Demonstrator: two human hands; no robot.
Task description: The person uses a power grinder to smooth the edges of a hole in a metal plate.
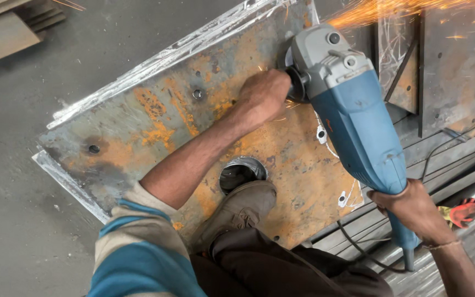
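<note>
Closest to my lens: striped sleeve (138, 253), blue and cream, lower left, with a dark trouser leg (281, 269) beside it at bottom centre. Concrete floor (12, 181) fills the left side; I log some flat stock (1, 27) lying in the upper left corner.

Moving right: rusty steel plate (155, 126), orange-patched, lying on a second plate whose bright edge shows along its upper left border. Small bolt holes are scattered over it; a round hole (240, 171) is cut near its middle. A brown boot (237, 212) stands on the plate, toe at the lower rim of that hole.

Left hand (265, 93): fingers wrapped tight around the side handle of the grinder, knuckles toward me, above the plate's upper right part.

Angle grinder (353, 115): blue body, grey gear head, lying slantwise from the plate's top right edge down to the lower right. The head sits at the plate's far edge; orange sparks (391, 8) stream rightward along the top. The disc itself I cannot make out.

Right hand (413, 209): fingers clamped on the grinder's rear grip, thin band at the wrist. A black cable (358, 247) trails below it.

Far right: more grey steel plates (457, 71) standing, long bars (452, 165) lying under them, a red-orange object (463, 212) among the bars.
</note>
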